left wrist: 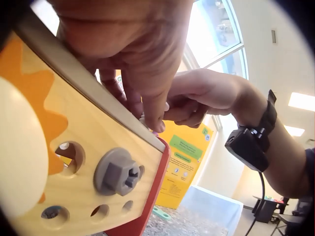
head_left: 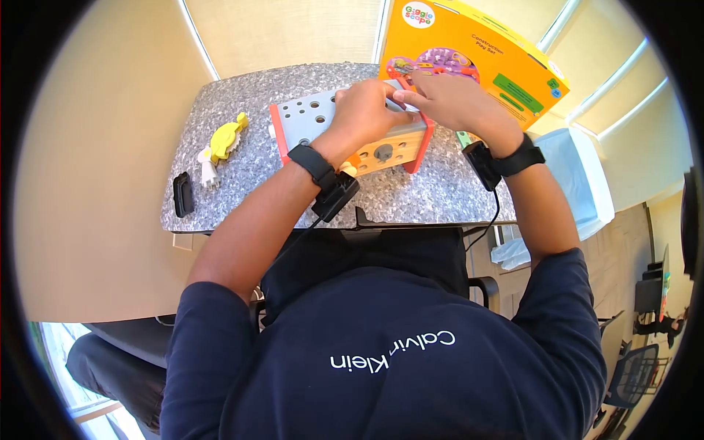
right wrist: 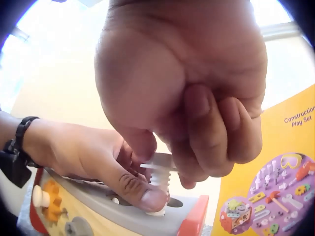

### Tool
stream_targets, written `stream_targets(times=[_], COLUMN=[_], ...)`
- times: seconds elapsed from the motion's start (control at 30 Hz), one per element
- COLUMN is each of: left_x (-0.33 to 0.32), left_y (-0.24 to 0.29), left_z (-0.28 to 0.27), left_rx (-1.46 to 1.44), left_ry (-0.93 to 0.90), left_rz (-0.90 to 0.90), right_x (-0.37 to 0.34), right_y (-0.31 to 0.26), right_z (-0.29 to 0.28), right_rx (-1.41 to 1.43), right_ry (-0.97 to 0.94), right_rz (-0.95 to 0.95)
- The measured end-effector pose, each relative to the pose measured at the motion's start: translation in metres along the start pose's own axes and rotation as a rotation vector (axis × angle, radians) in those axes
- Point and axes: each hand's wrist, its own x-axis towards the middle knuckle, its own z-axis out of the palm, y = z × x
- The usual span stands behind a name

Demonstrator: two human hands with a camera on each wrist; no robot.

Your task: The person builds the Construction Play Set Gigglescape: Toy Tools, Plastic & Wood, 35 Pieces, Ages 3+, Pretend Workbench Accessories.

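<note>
A wooden toy workbench (head_left: 304,125) with a grey holed top and red ends stands on the speckled table. At its right end, my right hand (head_left: 458,101) pinches the head of a pale grey threaded toy bolt (right wrist: 160,178), held upright over the top in the right wrist view. My left hand (head_left: 363,110) reaches across the top, its thumb and fingers pinching around the bolt's lower end, where a white rim shows. A darker grey hex bolt head (left wrist: 118,172) and an orange gear (right wrist: 52,201) sit on the workbench's near side.
Behind stands a large yellow play set box (head_left: 477,44). To the left lie a yellow toy piece (head_left: 225,139), a white piece (head_left: 209,172) and a black case (head_left: 182,195). A green strip (head_left: 463,139) is right of the workbench; a lined bin (head_left: 579,183) stands beside the table.
</note>
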Motion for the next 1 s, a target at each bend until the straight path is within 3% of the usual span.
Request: stream_targets(times=[0.1, 0.17, 0.23, 0.33, 0.4, 0.53, 0.6, 0.7, 0.73, 0.8, 0.83, 0.9, 1.0], left_x=[-0.001, 0.000, 0.000, -0.002, -0.005, -0.007, -0.008, -0.008, -0.008, -0.004, -0.004, -0.005, -0.009], left_y=[-0.009, -0.015, -0.016, -0.013, -0.009, -0.003, -0.004, -0.005, -0.006, -0.014, -0.014, -0.014, -0.007], left_z=[0.011, 0.014, 0.017, 0.011, 0.011, 0.005, 0.003, 0.004, 0.004, 0.011, 0.011, 0.011, 0.005], left_rx=[-0.043, -0.063, -0.044, -0.005, 0.018, -0.058, -0.053, -0.040, -0.029, -0.040, -0.053, -0.038, -0.007], left_ry=[0.064, 0.025, 0.081, 0.009, 0.030, 0.014, 0.027, 0.033, 0.029, 0.043, 0.060, 0.067, 0.038], left_rz=[0.092, 0.090, 0.143, 0.133, 0.134, 0.113, 0.105, 0.111, 0.125, 0.154, 0.182, 0.188, 0.172], right_x=[-0.007, -0.007, -0.005, -0.004, -0.011, 0.002, 0.006, 0.003, 0.001, -0.004, -0.005, -0.005, -0.001], right_y=[0.016, 0.026, 0.029, 0.025, 0.013, 0.015, 0.007, -0.001, 0.003, 0.019, 0.025, 0.033, 0.030], right_z=[-0.002, -0.002, 0.002, 0.008, 0.006, 0.015, 0.006, -0.001, 0.002, 0.014, 0.013, 0.009, 0.014], right_rx=[0.155, 0.176, 0.189, 0.097, 0.117, 0.083, -0.050, -0.125, -0.123, 0.161, 0.163, 0.262, 0.258], right_ry=[0.167, 0.287, 0.217, 0.305, 0.226, 0.221, 0.050, 0.005, 0.005, 0.430, 0.428, 0.369, 0.374], right_rz=[-0.088, -0.545, -0.478, -0.431, -0.243, -0.237, -0.098, 0.013, 0.013, -0.245, -0.248, -0.571, -0.507])
